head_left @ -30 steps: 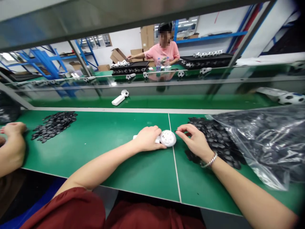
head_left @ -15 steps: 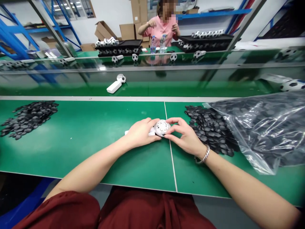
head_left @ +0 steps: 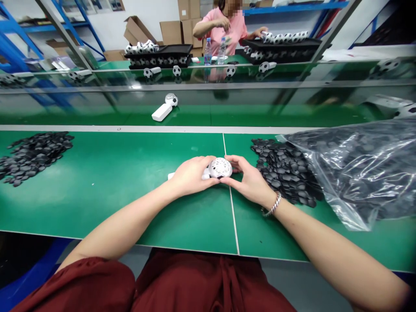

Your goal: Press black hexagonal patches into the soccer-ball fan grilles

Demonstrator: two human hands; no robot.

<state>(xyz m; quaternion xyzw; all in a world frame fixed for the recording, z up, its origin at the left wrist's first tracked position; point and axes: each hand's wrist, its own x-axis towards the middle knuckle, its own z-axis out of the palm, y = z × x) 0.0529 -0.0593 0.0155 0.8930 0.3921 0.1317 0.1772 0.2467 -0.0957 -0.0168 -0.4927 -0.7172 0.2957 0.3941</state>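
Note:
A white handheld fan (head_left: 221, 168) with a round, slotted football-style head lies on the green table between my hands. My left hand (head_left: 194, 174) is closed over its handle, and the white handle end sticks out to the left. My right hand (head_left: 248, 178) grips the head's right side, thumb at the near edge and fingers at the far edge. To the right of that hand is a pile of small black pieces (head_left: 289, 173). The fan's underside is hidden.
Another pile of black pieces (head_left: 35, 154) lies at left. A clear plastic bag (head_left: 364, 169) of black pieces covers the right side. Beyond the white edge strip, another fan (head_left: 165, 107) lies on the green belt. Across it, a person in pink (head_left: 224, 30) works beside black trays (head_left: 159, 60).
My right fingers have shifted from the top of the fan's head to its far side. The fan on the belt has moved slightly right. The person opposite has reached toward the right-hand tray.

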